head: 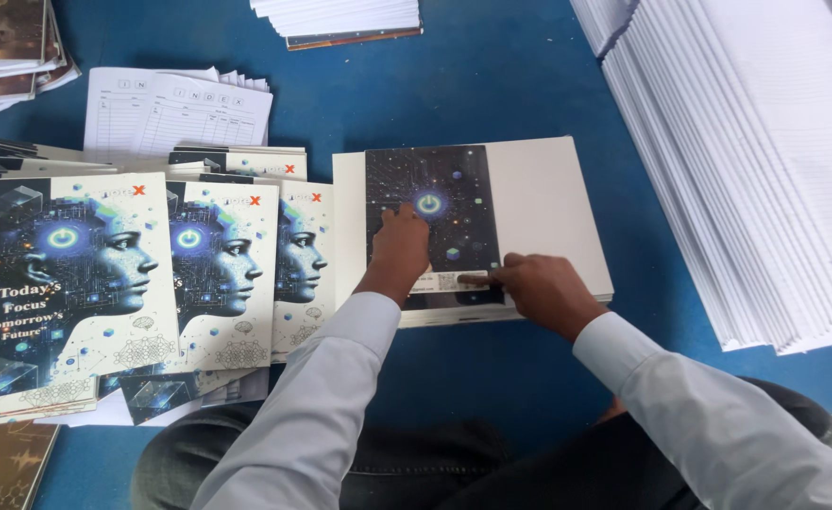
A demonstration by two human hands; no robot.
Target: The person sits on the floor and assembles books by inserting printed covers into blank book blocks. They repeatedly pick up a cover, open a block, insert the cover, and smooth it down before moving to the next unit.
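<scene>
**A:** Status on your hands?

**B:** Left hand (400, 247) is flat on the dark cover sheet (432, 222), fingers together, palm down, pressing near the glowing blue ring printed on it. Not gripping anything.

**A:** Right?

**B:** Right hand (541, 291) is at the sheet's lower edge. Fingers (477, 280) stretched out flat, tip of one on the small white label strip (446, 281) at the bottom of the dark print. Hand loosely spread, nothing held.

**A:** Where's the sheet sitting?

**B:** On top of a white paper block (548, 212), left half of it. The dark print covers that part, the right half of the block shows bare white. Block lies on the blue surface (492, 90), straight in front of me.

**A:** What's around it?

**B:** To my left, just beside the block: overlapping printed covers (76, 283) with a blue face profile, fanned out in a row. Behind them a ruled index sheet (175, 113). To my right, well apart from the block: a big fanned stack of white pages (747, 170). Another white stack (340, 19) at the far edge. Brown-toned covers (5, 47) top left corner.

**A:** Sleeves?

**B:** Light grey, both arms, cuffs at the wrists.
</scene>
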